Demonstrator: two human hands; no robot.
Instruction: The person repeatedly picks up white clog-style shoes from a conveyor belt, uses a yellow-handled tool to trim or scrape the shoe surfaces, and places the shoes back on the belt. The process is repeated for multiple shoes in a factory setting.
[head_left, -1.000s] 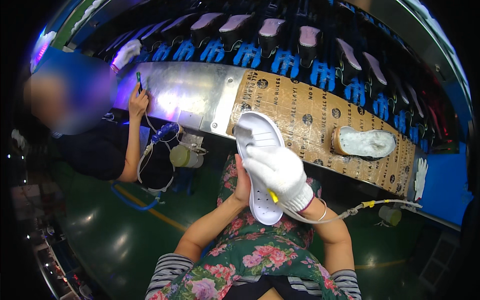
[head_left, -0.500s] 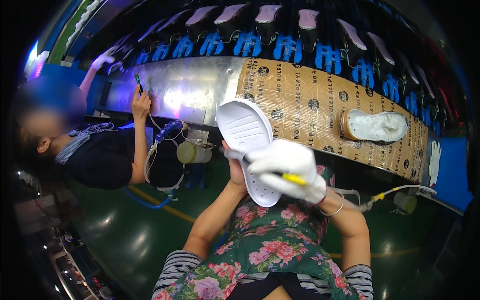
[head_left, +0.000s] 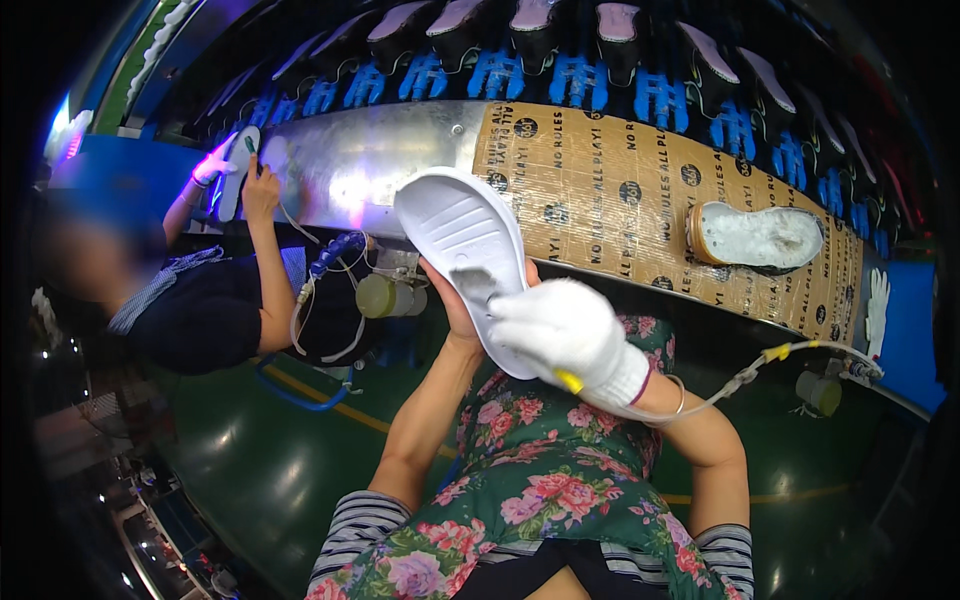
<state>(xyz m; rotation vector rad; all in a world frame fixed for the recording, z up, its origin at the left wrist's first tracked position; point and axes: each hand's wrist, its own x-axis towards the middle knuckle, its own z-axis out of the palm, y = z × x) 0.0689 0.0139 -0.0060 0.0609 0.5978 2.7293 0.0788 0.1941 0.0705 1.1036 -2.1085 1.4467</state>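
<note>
White shoe sole (head_left: pixel 462 240), long axis upper-left to lower-right, left hand (head_left: pixel 462 305) beneath

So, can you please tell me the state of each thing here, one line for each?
White sole: held up, tread side showing, tilted.
Left hand: bare, gripping the sole from behind.
Right hand: in a white glove, on the sole's lower end, closed on a yellow-tipped tool.
Hose: attached to the tool, hanging slack.
Second sole: lying flat on the cardboard-covered belt.
</note>
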